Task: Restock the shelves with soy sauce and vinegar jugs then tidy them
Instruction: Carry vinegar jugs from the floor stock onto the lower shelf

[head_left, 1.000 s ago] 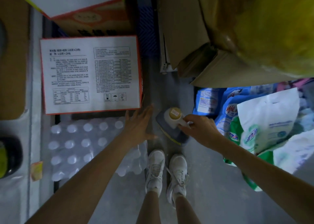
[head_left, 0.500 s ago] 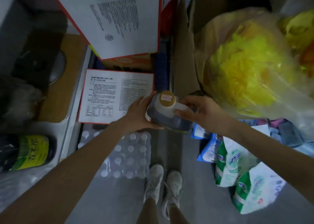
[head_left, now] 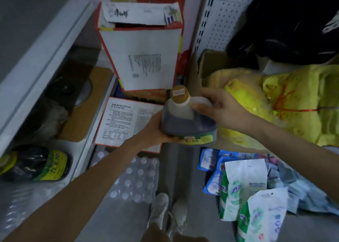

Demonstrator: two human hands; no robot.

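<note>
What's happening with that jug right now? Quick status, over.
Jug held aloft, cap on, not yet shelved. Left hand holds its side, right hand grips the handle. Cartons stacked just beyond, beside the shelf at left.

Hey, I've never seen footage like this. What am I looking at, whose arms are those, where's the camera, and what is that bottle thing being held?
No machine here: a person wears a camera on the head, looking down, so those are their own arms and white shoes. The right hand grips the handle of a jug of dark liquid with a yellowish cap; the left hand cups its side. On the left is shelving with another dark jug. On the floor lie a pack of water bottles, printed cartons and detergent bags.
</note>
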